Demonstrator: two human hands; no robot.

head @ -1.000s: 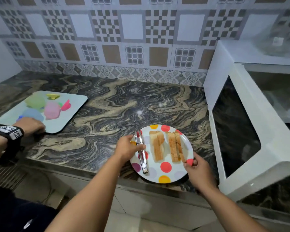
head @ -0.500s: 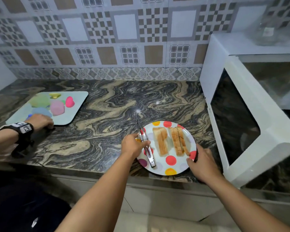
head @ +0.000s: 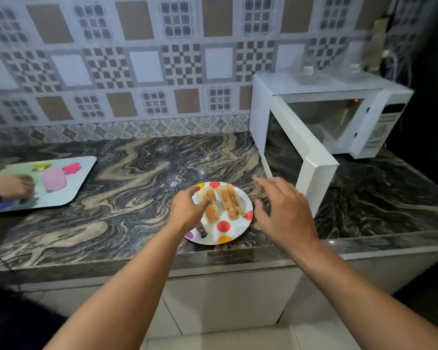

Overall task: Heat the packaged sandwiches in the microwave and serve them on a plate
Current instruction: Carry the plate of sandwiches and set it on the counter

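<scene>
A white plate (head: 238,223) with coloured dots sits near the counter's front edge. Two toasted sandwiches lie on it side by side, one on the left (head: 211,207) and one on the right (head: 231,204). My left hand (head: 187,210) hovers over the plate's left side with its fingers stretched toward the left sandwich. It covers most of the metal tongs (head: 201,231), which lie on the plate. My right hand (head: 285,210) is raised to the right of the plate, fingers spread, holding nothing. Behind it, the white microwave (head: 339,117) stands with its door (head: 299,157) swung open.
Another person's hand (head: 12,188) with a wristwatch rests on a pale mat (head: 71,188) with coloured shapes at the left of the marble counter (head: 127,198). Clear glass items (head: 305,72) stand on the microwave's top. A tiled wall runs behind.
My right hand has let go of the plate's rim and risen with fingers spread. My left hand has loosened over the tongs. The view has pulled back and up.
</scene>
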